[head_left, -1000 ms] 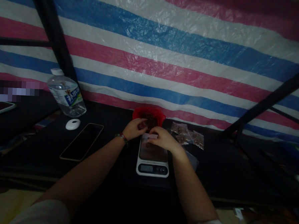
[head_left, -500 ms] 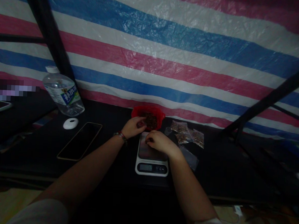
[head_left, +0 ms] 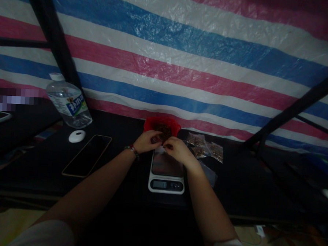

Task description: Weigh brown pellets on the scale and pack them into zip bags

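Note:
My left hand (head_left: 145, 141) reaches to the near rim of a red bag (head_left: 151, 123) that holds dark dried bits, its fingers curled in a pinch. My right hand (head_left: 177, 149) sits just beside it, above the far end of a white kitchen scale (head_left: 166, 174), fingers pinched together on something small that I cannot make out. A small clear packet seems to lie on the scale's plate under the right hand. Filled small clear packets (head_left: 205, 149) lie to the right of the red bag.
A black table (head_left: 40, 175) carries a phone (head_left: 86, 155) face up, a white round object (head_left: 76, 136) and a large water bottle (head_left: 68, 102) at the left. An empty clear bag (head_left: 209, 174) lies right of the scale. A striped tarp hangs behind, crossed by black poles.
My right hand has moved from the scale's plate up toward the red bag, close to my left hand. The left hand has stayed at the bag's rim.

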`<state>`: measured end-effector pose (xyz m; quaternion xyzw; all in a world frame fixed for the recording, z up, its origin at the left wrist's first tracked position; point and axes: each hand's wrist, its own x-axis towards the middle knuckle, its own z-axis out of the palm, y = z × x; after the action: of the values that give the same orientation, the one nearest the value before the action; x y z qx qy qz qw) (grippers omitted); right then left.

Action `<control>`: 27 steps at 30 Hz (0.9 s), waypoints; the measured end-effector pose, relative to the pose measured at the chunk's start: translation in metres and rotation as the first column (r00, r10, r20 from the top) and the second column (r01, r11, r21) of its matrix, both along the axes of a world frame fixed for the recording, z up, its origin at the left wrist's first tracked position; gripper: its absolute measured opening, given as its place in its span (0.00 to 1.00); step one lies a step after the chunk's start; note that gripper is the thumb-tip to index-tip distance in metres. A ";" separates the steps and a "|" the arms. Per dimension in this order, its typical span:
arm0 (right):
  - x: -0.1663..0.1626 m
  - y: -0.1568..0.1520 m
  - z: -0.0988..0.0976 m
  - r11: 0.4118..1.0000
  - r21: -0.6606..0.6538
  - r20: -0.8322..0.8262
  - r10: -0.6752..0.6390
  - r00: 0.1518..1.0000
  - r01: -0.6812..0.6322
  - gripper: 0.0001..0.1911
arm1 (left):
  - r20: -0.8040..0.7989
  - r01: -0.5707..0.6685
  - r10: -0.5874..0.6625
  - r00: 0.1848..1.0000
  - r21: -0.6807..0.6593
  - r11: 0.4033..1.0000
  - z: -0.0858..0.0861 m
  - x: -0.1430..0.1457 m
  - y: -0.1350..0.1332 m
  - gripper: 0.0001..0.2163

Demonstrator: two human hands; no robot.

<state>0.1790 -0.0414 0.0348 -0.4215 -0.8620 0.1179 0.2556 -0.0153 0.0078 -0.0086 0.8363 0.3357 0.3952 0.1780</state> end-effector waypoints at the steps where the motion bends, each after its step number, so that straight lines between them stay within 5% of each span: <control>1: 0.000 0.002 0.001 0.999 0.025 -0.064 -0.019 0.998 0.021 0.07 | -0.018 0.009 -0.009 1.000 0.014 1.000 0.001 0.000 -0.001 0.21; 6: -0.016 0.013 0.001 0.975 0.142 -0.277 -0.128 0.952 0.172 0.08 | -0.131 0.065 -0.055 0.990 0.072 0.995 0.009 0.002 -0.005 0.18; 16: -0.030 0.014 -0.006 0.995 0.037 -0.249 -0.078 0.965 0.090 0.09 | -0.097 0.016 -0.010 0.995 0.058 0.998 0.013 0.002 -0.009 0.15; 22: -0.017 0.009 0.007 0.994 0.097 -0.192 -0.038 0.981 0.057 0.06 | -0.050 -0.036 0.041 0.998 0.111 0.993 0.008 0.002 -0.006 0.20; 27: 0.003 0.005 0.003 0.993 -0.067 0.056 -0.098 0.994 0.102 0.04 | -0.061 -0.089 0.096 0.993 0.110 0.990 0.005 0.001 -0.005 0.22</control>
<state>0.1816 -0.0363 0.0377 -0.4759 -0.8415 0.1238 0.2238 -0.0144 0.0031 -0.0036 0.8408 0.3583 0.3925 0.1033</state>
